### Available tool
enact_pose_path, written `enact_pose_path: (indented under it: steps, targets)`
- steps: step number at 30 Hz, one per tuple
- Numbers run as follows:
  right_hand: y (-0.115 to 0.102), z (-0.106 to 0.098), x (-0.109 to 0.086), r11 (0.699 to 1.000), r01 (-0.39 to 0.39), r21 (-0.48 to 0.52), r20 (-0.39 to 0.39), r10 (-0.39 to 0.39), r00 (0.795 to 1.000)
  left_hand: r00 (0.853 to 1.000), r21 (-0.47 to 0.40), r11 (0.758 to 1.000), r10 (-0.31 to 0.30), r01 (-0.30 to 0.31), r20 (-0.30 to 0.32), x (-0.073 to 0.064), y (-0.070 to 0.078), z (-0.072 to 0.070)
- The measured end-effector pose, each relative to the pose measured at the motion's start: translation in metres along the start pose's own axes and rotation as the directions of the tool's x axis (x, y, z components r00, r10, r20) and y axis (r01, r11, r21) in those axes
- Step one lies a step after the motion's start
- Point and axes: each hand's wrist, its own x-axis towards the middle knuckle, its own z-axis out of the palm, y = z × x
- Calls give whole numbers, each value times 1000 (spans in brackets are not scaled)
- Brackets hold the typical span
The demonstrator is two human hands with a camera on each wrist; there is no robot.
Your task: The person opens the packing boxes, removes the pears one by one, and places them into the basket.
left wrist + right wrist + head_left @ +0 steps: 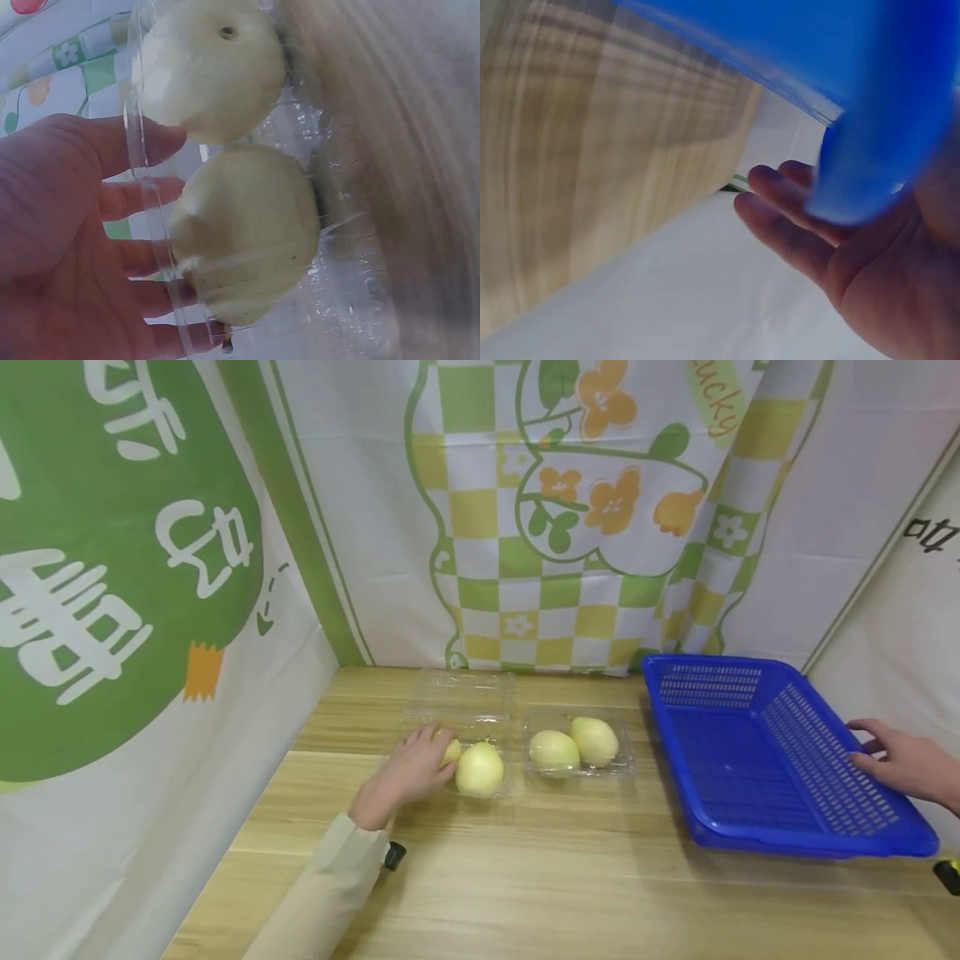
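My left hand (405,768) reaches over a pale yellow-green pear (247,232) in the left clear plastic clamshell (459,697), thumb on one side and fingers on the other. A second pear (480,769) sits right beside it. The lid is swung back towards the curtain. To the right, another clear clamshell (627,767) contains two more pears (555,750). My right hand (911,764) is at the right rim of a blue perforated basket (750,760). In the right wrist view its fingers (791,240) extend loosely beneath the rim; its thumb is hidden there.
Everything stands on a wood-grain table (510,885). A printed curtain (495,527) hangs along the back edge, with white cloth at both sides. The basket takes up the right part of the table, close to the right clamshell.
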Motion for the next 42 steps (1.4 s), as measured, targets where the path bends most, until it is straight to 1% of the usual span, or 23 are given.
enact_pose_path:
  steps: [5, 9, 11, 14, 17, 22, 29, 35, 39, 42]
  targets:
    - [-2, 7, -1, 1000, 13, 25, -48, -12, 999, 999, 0, 1000, -16, 16, 36, 2, -2, -1]
    - [-1, 13, 0, 998, 20, 51, -93, -15, 996, 999, 6, 1000, -9, 9, 35, 1, -4, 1]
    - [-1, 18, 0, 998, 35, 50, -142, -28, 989, 1000, 9, 1000, 3, -3, 24, 0, -4, 1]
    - [-2, 25, 1, 997, 66, 43, -224, -55, 973, 1000, 11, 1000, 15, -15, 13, -1, -5, 2]
    - [-3, 31, 2, 997, 72, 34, -264, -60, 963, 1000, 13, 1000, 22, -23, 18, 0, -7, 2]
    - [-4, 32, 5, 998, 52, 33, -258, -42, 965, 999, 3, 1000, 14, -14, 52, 5, -11, 2]
    - [-8, 27, 6, 997, 25, 78, -222, -7, 975, 997, 23, 1000, 17, -19, 80, 12, -13, -1]
    - [-12, 26, 9, 993, 41, 108, -247, -13, 969, 995, 26, 1000, 5, -7, 103, 15, -13, -1]
    - [-13, 28, 11, 989, 68, 132, -279, -29, 960, 992, 16, 1000, -15, 13, 123, 16, -13, 0]
    - [-14, 29, 12, 986, 74, 149, -288, -29, 957, 990, 14, 1000, -26, 25, 135, 16, -14, 1]
